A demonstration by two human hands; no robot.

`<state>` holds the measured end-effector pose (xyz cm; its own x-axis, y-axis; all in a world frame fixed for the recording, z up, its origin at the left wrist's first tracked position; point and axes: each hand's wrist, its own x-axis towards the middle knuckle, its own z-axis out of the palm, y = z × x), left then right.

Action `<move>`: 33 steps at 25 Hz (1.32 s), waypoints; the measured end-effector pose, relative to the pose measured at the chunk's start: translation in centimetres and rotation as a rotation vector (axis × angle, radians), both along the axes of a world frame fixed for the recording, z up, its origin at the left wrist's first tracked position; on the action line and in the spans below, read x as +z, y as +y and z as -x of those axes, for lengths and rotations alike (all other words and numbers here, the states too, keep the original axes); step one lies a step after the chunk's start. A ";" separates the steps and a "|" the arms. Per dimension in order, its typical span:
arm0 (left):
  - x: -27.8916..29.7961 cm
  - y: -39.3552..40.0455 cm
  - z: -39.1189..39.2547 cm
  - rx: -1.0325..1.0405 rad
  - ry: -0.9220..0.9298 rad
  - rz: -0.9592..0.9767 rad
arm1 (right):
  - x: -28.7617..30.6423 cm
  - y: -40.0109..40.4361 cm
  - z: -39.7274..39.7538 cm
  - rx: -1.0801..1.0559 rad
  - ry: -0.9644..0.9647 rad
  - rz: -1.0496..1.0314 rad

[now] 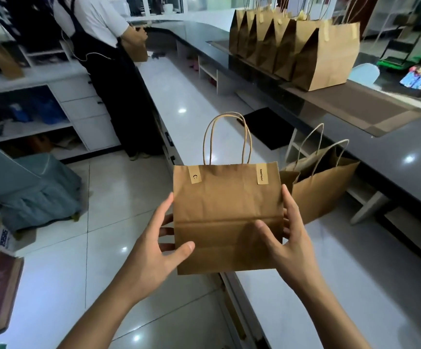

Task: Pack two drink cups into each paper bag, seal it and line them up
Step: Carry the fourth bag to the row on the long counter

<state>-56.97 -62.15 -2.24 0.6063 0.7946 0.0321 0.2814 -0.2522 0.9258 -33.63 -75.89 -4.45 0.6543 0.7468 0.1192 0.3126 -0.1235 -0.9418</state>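
Now, grip: both hands clamp the bag point(227, 217) by its lower half, left hand point(154, 250) on its left edge, right hand point(287, 238) on its right edge; thumbs lie on the near face, fingers curl behind, so the load is likely borne from both sides rather than by the handles.
Bag: upright and off the counter, held out in front at about counter height; probably kept level so whatever is inside stays standing. The cups are not visible, as the mouth is closed.
Above the grip: two stickers point(261, 174) fold over the top edge, one near each corner, pinning the mouth flat; the handles point(227, 139) stand free between them, untouched.
Just right of the grip: an open bag point(322, 182) sits on the white counter point(330, 285), mouth gaping, seemingly waiting to be filled.
Far beyond the grip, up and right: a row of bags point(295, 51) stands side by side on the dark ledge point(355, 117), tops taped; the held one most likely belongs at its near end.
Far left of the grip: another person point(98, 46) works at the same counter.
Step, as judged: sealing done, carrying to the line.
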 end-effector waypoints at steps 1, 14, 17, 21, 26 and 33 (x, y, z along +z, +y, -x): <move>0.1 1.0 -0.6 0.006 -0.004 -0.005 | 0.2 1.1 -0.9 0.008 -0.005 -0.013; 2.8 14.6 -7.8 0.026 -0.076 -0.081 | 4.6 14.7 -8.1 0.030 -0.148 -0.032; 3.3 18.9 -9.9 -0.036 -0.083 -0.113 | 5.5 18.1 -9.7 -0.040 -0.155 -0.033; 3.9 24.8 -12.9 -0.099 -0.101 -0.127 | 6.7 22.5 -11.5 -0.121 -0.150 -0.036; 5.0 30.4 -16.8 -0.185 -0.121 -0.138 | 8.2 26.9 -13.4 -0.278 -0.154 -0.023; 6.2 35.1 -22.7 -0.315 -0.149 -0.115 | 10.2 29.4 -17.1 -0.401 -0.157 0.018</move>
<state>-34.27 -27.01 3.93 0.8028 0.5554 0.2170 0.0375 -0.4102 0.9112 -16.54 -46.47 5.74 0.8684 0.4395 0.2296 0.3754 -0.2802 -0.8835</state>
